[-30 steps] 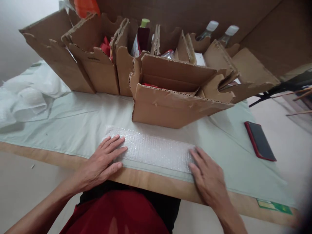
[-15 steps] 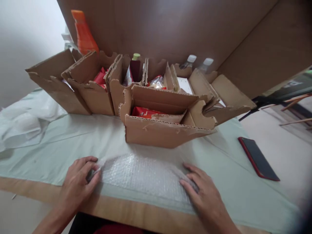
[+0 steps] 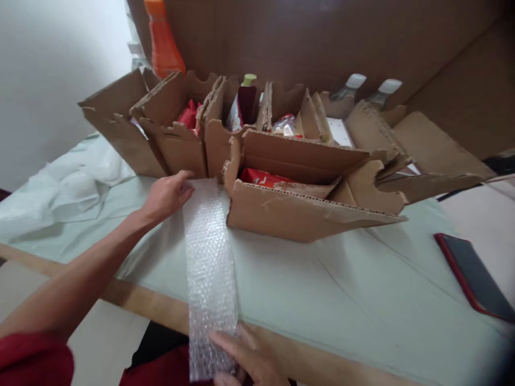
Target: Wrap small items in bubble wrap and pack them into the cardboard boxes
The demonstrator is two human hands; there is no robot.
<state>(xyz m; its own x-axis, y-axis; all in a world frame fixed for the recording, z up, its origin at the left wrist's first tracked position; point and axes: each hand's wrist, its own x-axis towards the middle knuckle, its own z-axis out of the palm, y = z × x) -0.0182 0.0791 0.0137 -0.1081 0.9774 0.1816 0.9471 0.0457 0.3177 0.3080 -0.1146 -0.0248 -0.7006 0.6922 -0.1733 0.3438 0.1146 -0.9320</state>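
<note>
A folded strip of bubble wrap stretches lengthwise away from me, over the pale green cloth and past the table's front edge. At its far end my left hand is closed on the corner, close to the row of cardboard boxes. My right hand grips the near end at the bottom of the view, thumb and fingers on the strip's right side. To the right of the strip stands a cardboard box holding a red packet.
Behind stand several cardboard boxes with packets and bottles, before a large cardboard panel. An orange bottle rises at the back left. Crumpled bubble wrap lies left; a dark phone with a red edge lies right.
The bubble wrap has turned from lying crosswise to lying lengthwise. My left hand has moved forward to its far end, my right hand back towards me. The view has shifted left.
</note>
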